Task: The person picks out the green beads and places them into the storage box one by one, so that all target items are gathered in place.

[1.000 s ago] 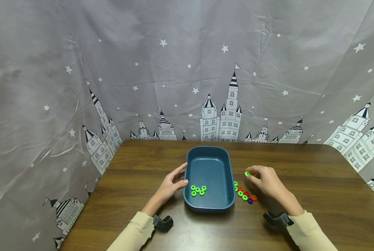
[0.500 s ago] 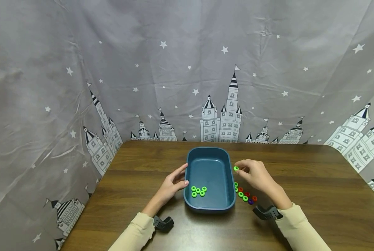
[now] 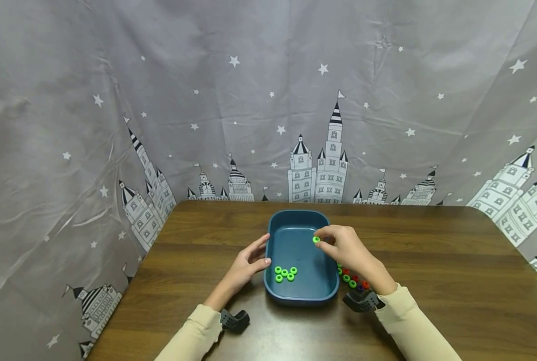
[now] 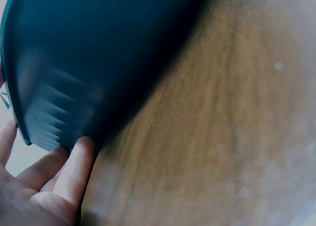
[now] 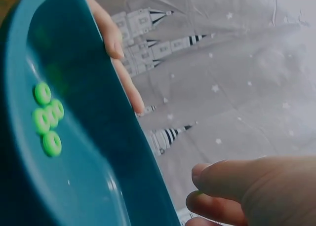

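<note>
A dark teal plastic bin [image 3: 304, 293] stands on the wooden table. My right hand [image 3: 350, 250] pinches a small green ring [image 3: 316, 240] between thumb and fingertips, above the bin's right part. In the right wrist view the thumb and fingers mostly hide that ring. On the bin floor, towards the near left, lie several green rings [image 3: 284, 273]. My left hand [image 3: 242, 266] rests against the bin's left side with its fingers extended. The left wrist view shows its fingers [image 4: 74, 171] touching the outer wall.
Just right of the bin, partly behind my right hand, several loose rings lie on the table: green [image 3: 346, 278], red [image 3: 365, 285] and purple. A grey curtain [image 3: 259, 100] printed with castles and stars hangs behind the table [image 3: 453, 260].
My right hand has moved left with the pinched green ring, from beside the loose rings to over the bin. My left hand and the bin have stayed put.
</note>
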